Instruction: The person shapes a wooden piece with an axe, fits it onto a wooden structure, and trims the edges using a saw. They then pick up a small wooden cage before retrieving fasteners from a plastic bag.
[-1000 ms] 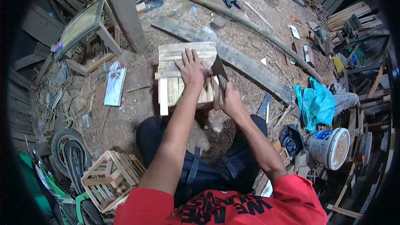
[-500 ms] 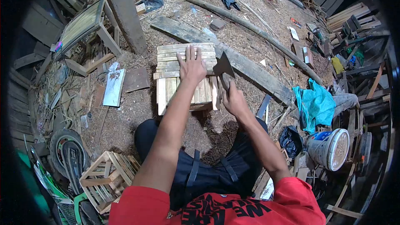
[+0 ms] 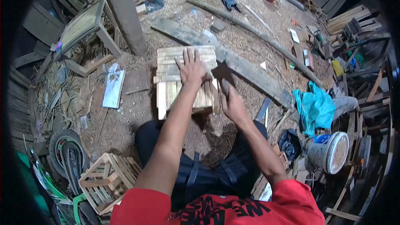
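In front of my knees stands a small box-like piece made of pale wooden slats (image 3: 166,63). My left hand (image 3: 192,70) lies on its top with the fingers stretched out over the slats. At the box's right edge, my right hand (image 3: 234,105) is wrapped round the handle of a hand tool with a broad dark blade (image 3: 223,71). The blade points away from me, close to the box's upper right corner; its exact kind is unclear.
Behind the box runs a thick plank (image 3: 250,71), with a long pole (image 3: 250,31) beyond it. A slatted crate (image 3: 110,179) lies at lower left. To the right are a white bucket (image 3: 327,152) and a teal cloth (image 3: 314,106). A wooden post (image 3: 123,14) rises at the left.
The tool's blade has tilted, showing a different, shorter outline, and my right hand has shifted slightly down. My left hand stays on the slats, with its fingers shifted a little left.
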Demonstrator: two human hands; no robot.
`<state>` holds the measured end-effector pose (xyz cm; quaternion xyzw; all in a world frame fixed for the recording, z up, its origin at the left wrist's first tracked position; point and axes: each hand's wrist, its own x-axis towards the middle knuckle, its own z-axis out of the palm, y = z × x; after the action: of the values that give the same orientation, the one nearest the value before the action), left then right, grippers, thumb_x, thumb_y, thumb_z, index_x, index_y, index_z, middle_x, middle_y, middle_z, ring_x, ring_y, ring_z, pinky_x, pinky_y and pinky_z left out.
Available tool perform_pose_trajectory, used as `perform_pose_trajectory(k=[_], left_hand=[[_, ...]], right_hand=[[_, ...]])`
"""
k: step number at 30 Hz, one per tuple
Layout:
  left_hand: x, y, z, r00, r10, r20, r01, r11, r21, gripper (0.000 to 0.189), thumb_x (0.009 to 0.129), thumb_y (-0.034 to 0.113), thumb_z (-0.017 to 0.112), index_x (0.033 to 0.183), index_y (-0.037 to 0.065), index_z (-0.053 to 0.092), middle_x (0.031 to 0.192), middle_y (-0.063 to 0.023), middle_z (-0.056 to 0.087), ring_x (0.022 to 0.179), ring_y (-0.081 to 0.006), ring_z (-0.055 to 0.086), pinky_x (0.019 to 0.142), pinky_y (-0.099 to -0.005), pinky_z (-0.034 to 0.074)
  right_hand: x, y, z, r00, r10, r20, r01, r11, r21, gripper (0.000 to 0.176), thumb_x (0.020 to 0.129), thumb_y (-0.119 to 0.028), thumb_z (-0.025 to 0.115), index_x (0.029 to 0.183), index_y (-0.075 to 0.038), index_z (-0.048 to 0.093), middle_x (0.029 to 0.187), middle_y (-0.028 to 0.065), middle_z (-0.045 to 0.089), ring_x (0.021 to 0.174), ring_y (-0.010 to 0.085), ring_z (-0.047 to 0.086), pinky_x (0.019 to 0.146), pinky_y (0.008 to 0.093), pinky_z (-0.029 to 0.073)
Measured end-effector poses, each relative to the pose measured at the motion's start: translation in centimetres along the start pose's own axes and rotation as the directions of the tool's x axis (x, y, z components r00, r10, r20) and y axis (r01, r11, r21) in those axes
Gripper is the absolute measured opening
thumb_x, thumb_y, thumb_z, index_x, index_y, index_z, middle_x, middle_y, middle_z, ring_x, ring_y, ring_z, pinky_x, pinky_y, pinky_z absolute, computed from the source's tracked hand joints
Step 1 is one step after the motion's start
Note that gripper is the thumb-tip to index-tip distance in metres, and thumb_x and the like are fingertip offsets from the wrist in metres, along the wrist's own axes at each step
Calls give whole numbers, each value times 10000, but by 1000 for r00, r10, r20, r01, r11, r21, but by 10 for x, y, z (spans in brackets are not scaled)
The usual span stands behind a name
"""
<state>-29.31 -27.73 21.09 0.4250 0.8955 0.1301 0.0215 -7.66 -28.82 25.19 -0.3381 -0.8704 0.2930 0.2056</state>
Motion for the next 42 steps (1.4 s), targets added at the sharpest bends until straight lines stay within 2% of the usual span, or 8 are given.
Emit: perform_pose_trajectory(k=[14,18,21,23,28,36,39,42], left_hand=[[-7,2,-5,998,9,-59,-8,1000,29,619,977,331,378,1551,113,296,1628,-155,212,1515,-288,168,1178,-642,71],[-6,3,-5,999,0,-48,1,1000,19,617,977,333,376,1551,121,297,1631,-151,205,1517,-284,162,1180,-642,67],[-2,1,-3,998,10,-59,-9,1000,16,618,982,338,370,1554,123,283,1640,-149,172,1520,-280,148,1179,-643,66],[-7,4,-4,999,30,-43,-29,999,27,617,983,342,366,1554,121,283,1639,-153,171,1518,-285,153,1177,-645,69],[-8,2,-5,997,29,-74,-27,999,23,609,974,324,374,1543,115,312,1617,-172,230,1506,-300,191,1169,-638,103],[-8,2,-6,997,28,-78,-25,999,34,601,977,309,367,1545,120,308,1621,-164,226,1510,-284,185,1179,-622,102],[-6,1,0,995,27,-91,-26,1000,6,598,980,307,372,1544,120,308,1621,-161,226,1510,-285,186,1180,-622,98],[-6,0,2,996,16,-82,-17,1000,-9,596,980,309,380,1542,122,313,1619,-162,233,1508,-287,192,1182,-621,93]], right_hand=[[15,-51,-38,986,-68,-154,87,989,122,385,915,-60,586,1266,31,458,932,343,646,879,532,630,711,514,528],[14,-85,-57,920,-119,-373,179,975,130,200,950,-104,601,1060,19,488,739,153,596,627,228,571,587,378,454],[1,-14,-9,961,-217,-173,202,974,-97,318,937,-101,559,1229,8,497,1029,306,659,901,425,678,782,483,516],[0,14,3,981,149,128,-145,989,-41,491,933,-111,544,1401,-34,419,1020,379,631,922,502,651,786,559,534],[-13,-4,-12,993,-30,-115,40,995,87,397,946,-174,604,1273,-7,454,938,324,645,893,503,630,721,535,503],[10,-3,-20,957,249,151,-238,967,-89,374,929,-160,587,1247,25,522,979,335,651,929,528,619,823,545,511],[17,-22,-36,970,-106,-218,138,981,137,332,915,-129,620,1185,45,536,1006,335,650,948,503,636,814,508,525],[14,-52,-59,973,-11,-230,46,988,149,316,910,-102,638,1161,72,556,975,310,650,913,462,661,789,445,537]])
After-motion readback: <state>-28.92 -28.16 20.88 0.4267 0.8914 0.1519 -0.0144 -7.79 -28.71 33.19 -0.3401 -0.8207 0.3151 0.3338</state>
